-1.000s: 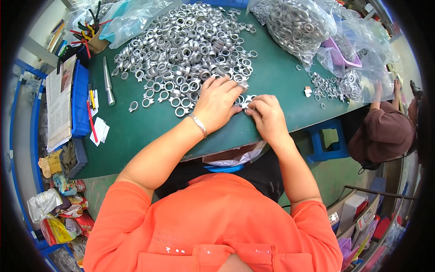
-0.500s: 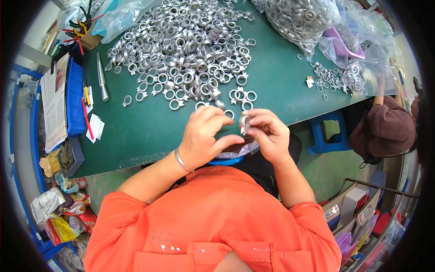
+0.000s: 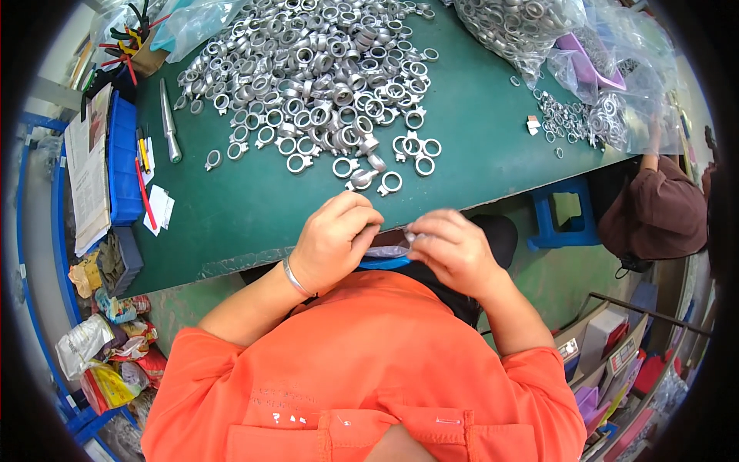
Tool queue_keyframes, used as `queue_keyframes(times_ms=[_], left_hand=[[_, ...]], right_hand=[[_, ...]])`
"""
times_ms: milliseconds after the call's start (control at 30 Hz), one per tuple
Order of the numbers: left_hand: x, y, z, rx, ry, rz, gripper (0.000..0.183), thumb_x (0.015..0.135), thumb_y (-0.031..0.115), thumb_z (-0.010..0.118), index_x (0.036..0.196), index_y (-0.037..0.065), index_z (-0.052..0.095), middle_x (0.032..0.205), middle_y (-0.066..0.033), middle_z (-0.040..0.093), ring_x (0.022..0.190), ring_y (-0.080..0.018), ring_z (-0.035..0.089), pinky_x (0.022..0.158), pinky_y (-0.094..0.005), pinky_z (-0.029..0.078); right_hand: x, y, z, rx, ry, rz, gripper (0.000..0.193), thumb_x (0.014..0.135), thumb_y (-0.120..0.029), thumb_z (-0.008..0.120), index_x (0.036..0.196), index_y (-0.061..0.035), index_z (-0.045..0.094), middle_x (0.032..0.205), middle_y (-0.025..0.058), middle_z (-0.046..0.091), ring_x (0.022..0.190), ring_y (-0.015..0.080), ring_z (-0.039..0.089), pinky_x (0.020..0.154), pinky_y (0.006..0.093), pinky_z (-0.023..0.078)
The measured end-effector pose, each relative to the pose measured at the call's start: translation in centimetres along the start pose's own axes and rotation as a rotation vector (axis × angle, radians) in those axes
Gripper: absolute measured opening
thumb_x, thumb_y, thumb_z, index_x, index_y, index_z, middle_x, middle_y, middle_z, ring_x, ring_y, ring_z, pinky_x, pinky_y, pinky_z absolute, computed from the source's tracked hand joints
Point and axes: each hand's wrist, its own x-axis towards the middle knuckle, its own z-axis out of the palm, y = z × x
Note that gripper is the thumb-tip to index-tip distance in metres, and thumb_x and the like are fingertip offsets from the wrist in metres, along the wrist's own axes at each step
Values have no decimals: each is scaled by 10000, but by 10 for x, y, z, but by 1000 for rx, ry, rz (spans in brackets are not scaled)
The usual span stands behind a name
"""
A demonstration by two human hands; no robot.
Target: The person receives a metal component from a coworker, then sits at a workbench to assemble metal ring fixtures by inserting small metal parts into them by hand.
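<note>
My right hand (image 3: 459, 252) is closed on a small grey metal ring (image 3: 410, 236), mostly covered by the fingers and slightly blurred. It hovers just off the table's front edge. Facing it, my left hand (image 3: 331, 239) has thumb and fingers pinched together; whatever they hold, if anything, is hidden. Beyond both hands a large pile of metal rings with small lugs (image 3: 308, 77) spreads over the green table (image 3: 231, 208). The nearest loose ring (image 3: 390, 182) lies flat past my left fingertips. Below my hands, at the edge, part of a blue container (image 3: 385, 262) with a plastic liner shows.
Left on the table are a tapered metal rod (image 3: 168, 123), a blue bin (image 3: 123, 162), a red pen (image 3: 146, 196) and pliers (image 3: 127, 50). Bagged rings (image 3: 523, 27) and smaller rings (image 3: 566, 119) lie at right. Another person (image 3: 654, 204) sits near a blue stool (image 3: 566, 215).
Both hands have drawn back toward me. My left fingers have closed from a spread pose, and the ring in my right hand has dropped lower and become mostly hidden.
</note>
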Motion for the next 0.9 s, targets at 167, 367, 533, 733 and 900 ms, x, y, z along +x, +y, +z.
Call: queue_keyframes(times_ms=[167,367,533,733,900], left_hand=[[-1,5,6,-94,-9,-88,122,753,-53,679,856,4,649,872,-67,590,673,-148,584,571,-256,472],[0,9,0,-245,-2,-287,94,780,-18,696,864,-1,658,859,-46,594,650,-82,552,564,-210,457],[7,11,3,-387,19,-172,145,755,27,752,875,11,673,839,-40,596,630,-80,529,553,-201,444],[8,17,7,-347,31,-146,161,743,-7,752,882,19,676,853,-46,601,664,-85,563,564,-210,474],[10,12,5,-125,-20,128,192,684,-5,761,844,32,661,843,-72,598,705,-203,596,618,-296,491]], right_hand=[[33,27,8,-352,204,226,153,743,-88,704,875,-61,631,822,78,588,750,285,548,664,385,457],[25,18,11,137,223,385,95,732,-28,726,799,-28,658,818,93,633,784,267,608,675,347,494],[16,0,19,450,216,229,144,743,43,703,871,-9,668,984,137,663,859,218,660,734,300,540],[12,-1,20,557,244,258,202,770,109,652,949,19,625,1073,157,632,851,176,658,716,267,554],[11,-15,17,1169,273,653,224,841,52,627,1061,27,593,1068,120,618,836,145,635,712,273,547]])
